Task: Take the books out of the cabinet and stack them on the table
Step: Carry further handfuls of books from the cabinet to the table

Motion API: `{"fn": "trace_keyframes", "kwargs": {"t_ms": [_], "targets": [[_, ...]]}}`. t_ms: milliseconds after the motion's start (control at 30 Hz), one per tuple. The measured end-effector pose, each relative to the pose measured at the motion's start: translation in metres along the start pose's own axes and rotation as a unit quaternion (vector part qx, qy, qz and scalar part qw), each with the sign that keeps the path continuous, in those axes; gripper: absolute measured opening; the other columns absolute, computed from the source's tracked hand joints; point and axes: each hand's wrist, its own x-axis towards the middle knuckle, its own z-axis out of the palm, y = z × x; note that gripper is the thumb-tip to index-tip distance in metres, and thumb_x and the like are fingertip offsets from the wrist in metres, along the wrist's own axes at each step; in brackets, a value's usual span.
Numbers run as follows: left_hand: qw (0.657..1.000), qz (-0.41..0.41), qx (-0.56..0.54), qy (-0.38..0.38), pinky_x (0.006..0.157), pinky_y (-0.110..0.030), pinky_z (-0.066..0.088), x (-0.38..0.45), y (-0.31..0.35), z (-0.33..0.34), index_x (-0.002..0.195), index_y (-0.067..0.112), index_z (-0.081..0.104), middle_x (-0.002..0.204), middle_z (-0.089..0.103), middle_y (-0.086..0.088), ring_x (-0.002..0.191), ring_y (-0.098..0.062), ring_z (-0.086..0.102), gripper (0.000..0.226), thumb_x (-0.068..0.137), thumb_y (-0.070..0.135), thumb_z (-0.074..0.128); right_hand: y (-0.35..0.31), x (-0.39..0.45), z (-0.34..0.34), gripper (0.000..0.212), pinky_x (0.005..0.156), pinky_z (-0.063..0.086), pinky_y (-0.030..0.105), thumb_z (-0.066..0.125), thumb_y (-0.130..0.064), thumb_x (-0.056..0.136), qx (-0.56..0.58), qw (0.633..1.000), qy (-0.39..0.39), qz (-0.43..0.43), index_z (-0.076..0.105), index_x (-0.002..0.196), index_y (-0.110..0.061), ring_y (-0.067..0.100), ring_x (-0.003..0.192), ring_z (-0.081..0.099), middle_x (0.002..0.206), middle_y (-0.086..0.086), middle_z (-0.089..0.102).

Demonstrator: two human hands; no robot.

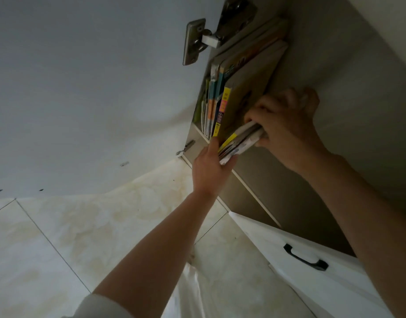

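Books: we see a row of books [222,97] standing upright on a shelf [203,135] inside the cabinet [335,65], packed against its left wall, spines facing us.
Bundle in hand: a thin bundle of booklets [237,141] is tilted out from the right end of the row, its lower end past the shelf edge.
Right hand: our right hand [287,125] has its fingers curled round the upper end of that bundle, pinching it.
Left hand: our left hand [209,166] reaches up with its fingers fairly straight, supporting the bundle's lower end; a fingertip touches the nearest upright spine.
Doors: the left door [82,88] is swung open on its hinge [195,42]; the right door [323,267] with a black handle [305,258] is open below our right arm.
Desk: not in view, so nothing is stacked yet as far as we can tell.
Risk, slipping: the bundle looks soft and loose, so we judge inner booklets could slide out and fall to the tiled floor [60,237] if the pinch is uneven.
Risk, toppling: with the bundle gone, the large leaning book [250,83] beside it may fall over rightwards or off the shelf.
Risk, door: pulling back carelessly could knock our right arm against the open right door.
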Motion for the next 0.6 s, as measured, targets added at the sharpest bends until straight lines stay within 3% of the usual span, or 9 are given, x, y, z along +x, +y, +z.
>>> {"fn": "trace_keyframes", "kwargs": {"t_ms": [133,267,333,433,533,600], "targets": [[0.996,-0.04,-0.083,-0.008,0.074,-0.016,0.053,-0.018,-0.008,-0.017,0.116,0.036,0.046,0.103,0.069,0.015,0.086,0.0,0.064,0.063,0.067,0.04,0.085,-0.03,-0.023,0.002,0.05,0.101,0.026,0.058,0.079,-0.025,0.069,0.004,1.0,-0.015,-0.024,0.055,0.112,-0.029,0.028,0.116,0.035,0.119,-0.004,0.052],[0.987,-0.058,-0.149,0.032,0.068,-0.004,0.048,-0.025,-0.012,-0.02,0.104,0.039,0.051,0.086,0.062,0.035,0.081,0.012,0.062,0.055,0.064,0.041,0.088,-0.04,-0.037,0.009,0.05,0.097,0.031,0.054,0.079,-0.03,0.07,0.046,0.998,0.021,-0.039,0.057,0.115,-0.026,0.027,0.114,0.039,0.118,-0.003,0.055],[0.985,-0.056,-0.161,0.031,0.067,-0.001,0.045,-0.024,-0.012,-0.018,0.104,0.039,0.053,0.087,0.061,0.043,0.083,0.017,0.06,0.052,0.065,0.039,0.088,-0.033,-0.041,0.013,0.062,0.098,0.03,0.052,0.081,-0.029,0.067,0.078,0.995,0.051,-0.024,0.056,0.124,-0.025,0.03,0.121,0.039,0.128,-0.001,0.055],[0.982,-0.059,-0.178,0.027,0.069,0.003,0.042,-0.022,-0.011,-0.016,0.108,0.041,0.052,0.095,0.057,0.05,0.09,0.022,0.058,0.053,0.068,0.036,0.086,-0.008,-0.045,0.027,0.093,0.106,0.027,0.052,0.084,-0.02,0.063,0.115,0.987,0.092,0.062,0.034,0.142,-0.029,0.031,0.135,0.03,0.146,0.004,0.039],[0.981,-0.052,-0.184,0.02,0.073,0.004,0.041,-0.02,-0.014,-0.016,0.111,0.04,0.053,0.096,0.057,0.05,0.093,0.023,0.057,0.051,0.069,0.044,0.081,0.027,-0.045,0.048,0.115,0.109,0.031,0.045,0.085,-0.003,0.059,0.249,0.934,0.117,0.229,0.018,0.148,-0.032,0.027,0.137,0.031,0.15,0.005,0.035],[0.981,-0.047,-0.185,0.012,0.076,0.002,0.043,-0.019,-0.016,-0.016,0.113,0.036,0.054,0.096,0.058,0.045,0.095,0.02,0.058,0.052,0.069,0.047,0.078,0.04,-0.041,0.062,0.119,0.108,0.032,0.035,0.084,0.0,0.061,0.389,0.871,0.051,0.298,0.013,0.147,-0.038,0.022,0.135,0.033,0.15,-0.001,0.035]]}}
